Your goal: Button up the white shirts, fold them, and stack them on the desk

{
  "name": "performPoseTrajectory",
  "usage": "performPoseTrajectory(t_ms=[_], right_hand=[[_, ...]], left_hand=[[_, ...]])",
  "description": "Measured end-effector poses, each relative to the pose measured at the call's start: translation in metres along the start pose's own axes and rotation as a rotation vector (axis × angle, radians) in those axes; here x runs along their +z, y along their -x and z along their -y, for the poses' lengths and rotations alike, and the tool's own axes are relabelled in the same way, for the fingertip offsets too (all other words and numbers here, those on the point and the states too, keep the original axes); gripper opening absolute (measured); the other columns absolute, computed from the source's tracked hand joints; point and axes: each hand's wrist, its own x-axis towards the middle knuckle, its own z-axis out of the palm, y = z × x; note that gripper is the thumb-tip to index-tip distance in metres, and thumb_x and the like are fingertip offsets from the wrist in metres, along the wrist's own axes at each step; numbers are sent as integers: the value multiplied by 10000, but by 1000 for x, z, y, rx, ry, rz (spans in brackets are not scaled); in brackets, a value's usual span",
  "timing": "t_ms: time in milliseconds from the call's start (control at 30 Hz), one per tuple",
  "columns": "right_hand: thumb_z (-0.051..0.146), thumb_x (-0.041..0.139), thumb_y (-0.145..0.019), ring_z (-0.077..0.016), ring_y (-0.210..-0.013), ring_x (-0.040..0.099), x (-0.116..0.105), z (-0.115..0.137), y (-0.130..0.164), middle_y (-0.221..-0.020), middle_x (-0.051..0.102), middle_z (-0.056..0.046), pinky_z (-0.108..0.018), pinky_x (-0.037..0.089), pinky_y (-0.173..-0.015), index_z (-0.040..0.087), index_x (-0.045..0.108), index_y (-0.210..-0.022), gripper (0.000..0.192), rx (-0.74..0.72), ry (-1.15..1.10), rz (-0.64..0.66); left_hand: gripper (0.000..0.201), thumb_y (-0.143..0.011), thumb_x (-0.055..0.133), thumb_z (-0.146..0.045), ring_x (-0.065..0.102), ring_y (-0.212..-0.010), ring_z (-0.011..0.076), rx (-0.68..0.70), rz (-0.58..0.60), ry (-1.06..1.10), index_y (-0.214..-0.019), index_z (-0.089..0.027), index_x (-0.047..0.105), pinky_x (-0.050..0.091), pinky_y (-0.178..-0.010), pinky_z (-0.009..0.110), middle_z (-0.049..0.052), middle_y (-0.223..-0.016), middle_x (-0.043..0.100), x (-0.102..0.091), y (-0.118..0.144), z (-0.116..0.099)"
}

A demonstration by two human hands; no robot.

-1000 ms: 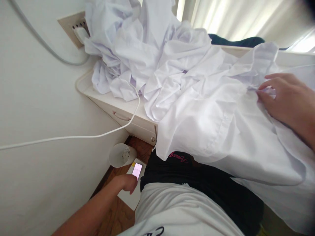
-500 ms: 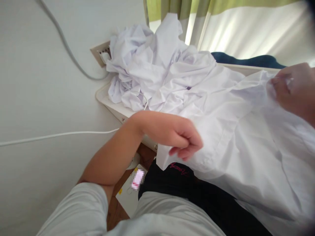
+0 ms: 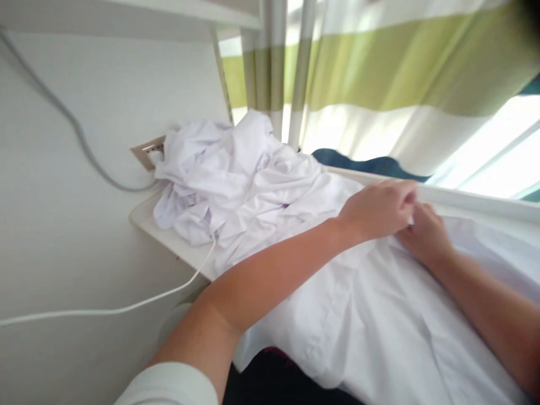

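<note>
Left hand [image 3: 375, 211] and right hand [image 3: 424, 236] both pinch far edge of flat white cotton shirt [image 3: 379, 320], probably to straighten it; crumpled white pile [image 3: 228, 180] at 10 o'clock.

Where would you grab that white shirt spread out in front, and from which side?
Probably at its far edge, where the left hand and right hand already pinch it. The white shirt lies flat there, its edge free, so come from above, reaching away from the body.

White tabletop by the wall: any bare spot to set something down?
Only a thin bare strip of the white tabletop shows, between the crumpled white shirt pile and the white cable. Elsewhere is covered: the spread white shirt lies under both hands, left and right.
</note>
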Motion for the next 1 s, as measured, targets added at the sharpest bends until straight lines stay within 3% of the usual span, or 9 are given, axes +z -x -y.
performPoseTrajectory(t_ms=[67, 167, 267, 400, 533, 633, 733, 867, 1000], right_hand=[[341, 539, -947, -235, -854, 643, -7, -8, -4, -907, 702, -137, -378, 476, -820, 201, 642, -985, 178, -75, -186, -106], [359, 560, -946, -227, -878, 647, -10, -13, -13, -930, 704, -66, -386, 475, -858, 234, 614, -1031, 161, -78, -292, -141], [249, 576, -906, -221, -916, 635, -10, -16, -20, -935, 688, -34, -398, 463, -917, 251, 605, -1026, 124, -33, -312, -177], [147, 589, -801, -253, -1040, 608, -13, -24, -21, -1030, 681, -47, -431, 435, -994, 256, 587, -1037, 259, 43, -290, -231], [195, 593, -846, -234, -923, 623, -13, -34, -22, -921, 684, -28, -428, 439, -959, 255, 611, -906, 87, 140, -248, -157], [242, 580, -889, -224, -877, 629, -9, -36, -24, -864, 697, -20, -409, 453, -916, 254, 631, -872, 55, 197, -279, -113], [283, 595, -892, -225, -894, 637, -8, -34, -25, -870, 717, -18, -407, 459, -914, 264, 653, -945, 81, 220, -328, -92], [218, 644, -818, -207, -916, 654, -14, -32, -22, -901, 730, 7, -489, 352, -1091, 273, 633, -1064, 252, 174, -343, -60], [208, 634, -821, -207, -899, 654, -20, -33, -19, -856, 716, 5, -557, 230, -1172, 255, 643, -899, 92, 199, -281, -108]], left_hand=[[181, -830, 483, -72, 617, -993, 214, -76, -87, -53, -880, -193, 609, 501, -936, 350, 80, -991, 669, 17, -17, 23], [290, -773, 470, -20, 586, -1058, 220, -92, -97, -87, -944, -204, 616, 467, -1001, 372, 70, -1050, 653, 38, -36, 56], [360, -779, 471, -25, 557, -1102, 232, -88, -118, -97, -1053, -211, 611, 442, -1019, 394, 68, -1097, 643, 54, -39, 82], [278, -824, 524, -114, 557, -1073, 246, -122, -85, -65, -1069, -207, 615, 446, -989, 411, 70, -1074, 631, 61, -34, 104], [265, -790, 512, -69, 553, -1033, 225, -83, -67, -4, -972, -212, 644, 442, -994, 392, 53, -1013, 615, 53, -32, 110], [383, -757, 550, -45, 532, -1090, 230, -7, 50, 17, -1052, -254, 676, 416, -1037, 409, 45, -1103, 609, 47, -31, 106], [212, -828, 628, -161, 525, -1109, 247, 16, 163, 33, -991, -264, 717, 404, -1047, 435, 48, -1156, 612, 47, -30, 105], [108, -894, 634, -278, 536, -1121, 244, -44, 60, 159, -949, -223, 708, 406, -1043, 418, 64, -1139, 634, 48, -35, 107], [171, -918, 618, -332, 552, -1110, 235, -67, -15, 245, -824, -197, 666, 399, -1034, 395, 67, -1138, 648, 47, -38, 106]])
